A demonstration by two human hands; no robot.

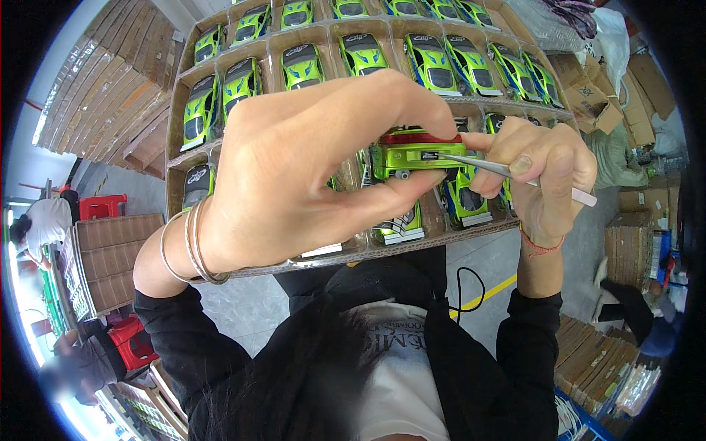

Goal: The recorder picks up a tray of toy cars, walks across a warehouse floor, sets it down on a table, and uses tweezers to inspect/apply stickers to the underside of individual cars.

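Observation:
My left hand grips a green toy car between thumb and fingers, its rear end with a red strip facing me. A small dark label sits in the recess on that end. In my right hand is a pair of metal tweezers, their tip touching the car at the label. One finger of the right hand reaches the car's edge. Below both hands lies a cardboard tray with several like green cars standing in its compartments; my hands hide part of it.
Flattened cardboard is stacked at the far left, near a red stool. Open cardboard boxes stand at the right, with more stacked cardboard lower down. Other people are at the left and right edges. A black cable hangs near the tray.

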